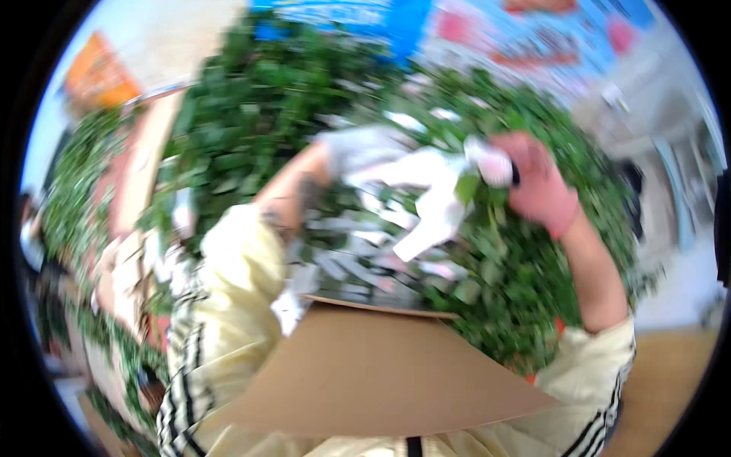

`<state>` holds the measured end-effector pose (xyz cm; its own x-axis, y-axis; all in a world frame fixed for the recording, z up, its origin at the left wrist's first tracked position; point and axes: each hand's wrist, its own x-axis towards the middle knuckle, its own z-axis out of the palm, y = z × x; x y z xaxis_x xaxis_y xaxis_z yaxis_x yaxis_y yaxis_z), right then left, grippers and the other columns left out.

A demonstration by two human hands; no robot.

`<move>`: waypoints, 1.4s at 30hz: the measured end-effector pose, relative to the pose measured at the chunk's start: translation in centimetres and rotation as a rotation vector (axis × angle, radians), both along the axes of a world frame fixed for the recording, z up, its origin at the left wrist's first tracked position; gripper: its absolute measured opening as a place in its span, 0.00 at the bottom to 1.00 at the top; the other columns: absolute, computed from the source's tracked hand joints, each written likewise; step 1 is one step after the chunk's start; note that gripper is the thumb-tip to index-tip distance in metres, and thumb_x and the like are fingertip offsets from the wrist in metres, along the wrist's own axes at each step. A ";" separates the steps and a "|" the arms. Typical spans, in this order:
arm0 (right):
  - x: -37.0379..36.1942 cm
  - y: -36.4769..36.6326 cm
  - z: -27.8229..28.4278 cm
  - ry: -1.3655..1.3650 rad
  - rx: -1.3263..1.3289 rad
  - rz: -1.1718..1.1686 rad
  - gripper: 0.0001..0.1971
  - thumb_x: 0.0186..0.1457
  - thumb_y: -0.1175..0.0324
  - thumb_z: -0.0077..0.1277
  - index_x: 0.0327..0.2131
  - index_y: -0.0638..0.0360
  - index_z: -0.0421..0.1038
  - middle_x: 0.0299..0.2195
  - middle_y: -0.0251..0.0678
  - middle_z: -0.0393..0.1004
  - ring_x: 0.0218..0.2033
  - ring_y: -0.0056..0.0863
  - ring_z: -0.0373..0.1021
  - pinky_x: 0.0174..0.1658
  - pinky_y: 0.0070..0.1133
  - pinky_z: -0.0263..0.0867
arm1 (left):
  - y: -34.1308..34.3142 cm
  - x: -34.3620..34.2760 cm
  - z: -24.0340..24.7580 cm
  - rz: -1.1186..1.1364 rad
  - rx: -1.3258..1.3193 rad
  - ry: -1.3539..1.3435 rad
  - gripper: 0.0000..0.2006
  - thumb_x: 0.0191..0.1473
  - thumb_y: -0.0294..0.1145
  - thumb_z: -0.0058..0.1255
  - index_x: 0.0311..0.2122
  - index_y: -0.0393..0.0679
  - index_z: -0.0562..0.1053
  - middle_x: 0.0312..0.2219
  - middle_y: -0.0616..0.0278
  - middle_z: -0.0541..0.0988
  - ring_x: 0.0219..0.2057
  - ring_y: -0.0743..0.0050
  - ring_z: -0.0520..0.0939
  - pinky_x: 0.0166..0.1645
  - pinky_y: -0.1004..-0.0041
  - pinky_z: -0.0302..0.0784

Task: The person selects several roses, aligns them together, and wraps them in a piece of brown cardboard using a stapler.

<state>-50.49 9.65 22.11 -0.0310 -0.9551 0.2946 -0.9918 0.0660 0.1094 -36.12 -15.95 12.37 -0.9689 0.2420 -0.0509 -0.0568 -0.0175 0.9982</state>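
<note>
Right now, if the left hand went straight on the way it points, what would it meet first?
Probably the white wrapping just to the right of the left hand, before the gloved right hand; blur leaves depth unclear.

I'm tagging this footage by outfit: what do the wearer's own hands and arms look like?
The left hand wears a pale grey glove, the right hand a pink glove. Both pale yellow sleeves are black-striped and end above the wrists. Dark, blurred markings show on the left forearm.

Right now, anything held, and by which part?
Right hand seems to hold the white wrap by its right end; left hand too blurred to tell.
</note>
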 end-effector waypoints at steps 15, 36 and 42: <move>-4.1 -0.8 -6.5 0.096 0.101 0.176 0.23 0.39 0.78 0.46 0.45 0.62 0.63 0.45 0.42 0.65 0.49 0.40 0.60 0.53 0.29 0.55 | 2.3 1.3 1.1 0.079 -0.755 0.712 0.19 0.55 0.43 0.37 0.31 0.34 0.70 0.27 0.50 0.74 0.33 0.59 0.74 0.39 0.65 0.68; -3.8 8.7 19.3 0.168 -0.580 -0.376 0.19 0.52 0.65 0.44 0.48 0.56 0.63 0.46 0.39 0.68 0.48 0.34 0.64 0.51 0.28 0.59 | 14.6 27.6 1.3 0.853 -0.432 0.064 0.36 0.43 0.38 0.58 0.56 0.39 0.56 0.42 0.56 0.72 0.43 0.67 0.72 0.48 0.68 0.68; -10.1 25.7 34.2 0.798 -1.040 -0.985 0.19 0.54 0.62 0.44 0.49 0.55 0.63 0.46 0.38 0.69 0.48 0.33 0.64 0.50 0.28 0.60 | 11.4 22.2 -4.5 0.739 -0.046 0.245 0.27 0.47 0.27 0.54 0.53 0.36 0.60 0.43 0.60 0.73 0.44 0.74 0.72 0.51 0.74 0.65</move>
